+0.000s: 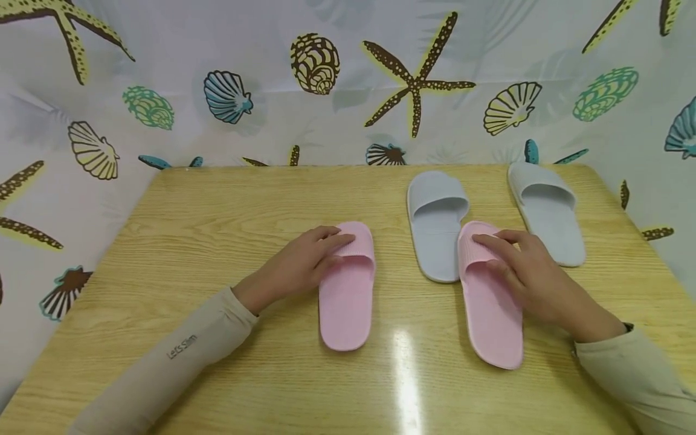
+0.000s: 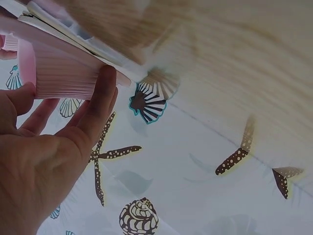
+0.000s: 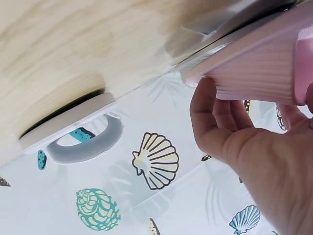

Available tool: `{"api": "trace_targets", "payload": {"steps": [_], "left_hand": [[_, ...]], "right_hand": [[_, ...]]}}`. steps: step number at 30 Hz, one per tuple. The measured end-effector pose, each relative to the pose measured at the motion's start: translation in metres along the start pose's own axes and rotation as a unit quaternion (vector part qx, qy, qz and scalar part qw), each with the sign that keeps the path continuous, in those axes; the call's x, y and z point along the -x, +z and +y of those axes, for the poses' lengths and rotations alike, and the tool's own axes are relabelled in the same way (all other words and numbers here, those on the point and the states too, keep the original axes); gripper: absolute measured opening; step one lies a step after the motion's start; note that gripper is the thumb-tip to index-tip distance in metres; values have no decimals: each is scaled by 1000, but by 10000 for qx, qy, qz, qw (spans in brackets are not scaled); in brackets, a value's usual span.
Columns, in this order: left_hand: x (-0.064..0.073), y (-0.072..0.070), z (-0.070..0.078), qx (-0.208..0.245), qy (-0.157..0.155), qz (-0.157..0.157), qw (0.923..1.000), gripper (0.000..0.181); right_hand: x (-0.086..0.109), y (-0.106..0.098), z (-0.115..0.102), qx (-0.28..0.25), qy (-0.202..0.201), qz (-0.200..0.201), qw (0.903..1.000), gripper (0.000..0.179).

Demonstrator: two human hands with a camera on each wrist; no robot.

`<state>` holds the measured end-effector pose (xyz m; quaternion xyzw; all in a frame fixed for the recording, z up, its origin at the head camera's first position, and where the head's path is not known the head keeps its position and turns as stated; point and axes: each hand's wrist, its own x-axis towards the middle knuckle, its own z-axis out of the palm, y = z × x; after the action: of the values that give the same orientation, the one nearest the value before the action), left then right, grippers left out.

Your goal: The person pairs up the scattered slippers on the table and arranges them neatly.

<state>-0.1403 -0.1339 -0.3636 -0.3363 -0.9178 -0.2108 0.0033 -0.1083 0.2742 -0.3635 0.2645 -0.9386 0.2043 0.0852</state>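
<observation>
Two pink slippers with ribbed straps are at the middle of the wooden table, toes toward the back. My left hand holds the left pink slipper at its strap, thumb by the strap's opening and fingers over the upper side. Around the strap of the right pink slipper curls my right hand, its thumb likewise at the opening. That slipper slants slightly, and its toe overlaps the edge of a grey slipper in the head view; whether they touch I cannot tell. Both wrist views show fingers against the ribbed straps.
A second grey slipper lies at the back right of the wooden table. Behind and at the sides hangs a white cloth printed with shells and starfish. Light reflects off the table's front middle.
</observation>
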Motion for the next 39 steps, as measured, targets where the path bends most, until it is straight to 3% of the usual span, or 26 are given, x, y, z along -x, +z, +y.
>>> {"api": "trace_targets", "payload": {"steps": [9,15,23,39], "left_hand": [[5,-3,-3,81,219,226,9995,42],[9,-5,-6,292,196,293,9990,41],[16,-9,-10,688,-291,179,9970,41],[28,-16,-19,589,-274,266,9975,43]], "right_hand": [[-7,9,-13,-23,-284,147,9995,51],[-14,15,-26,-124,-164,-86,9998,52],[-24,20,-41,-190,-169,-244,9994,52],[-42,34,-61,-348,-474,-364,9976,46]]}}
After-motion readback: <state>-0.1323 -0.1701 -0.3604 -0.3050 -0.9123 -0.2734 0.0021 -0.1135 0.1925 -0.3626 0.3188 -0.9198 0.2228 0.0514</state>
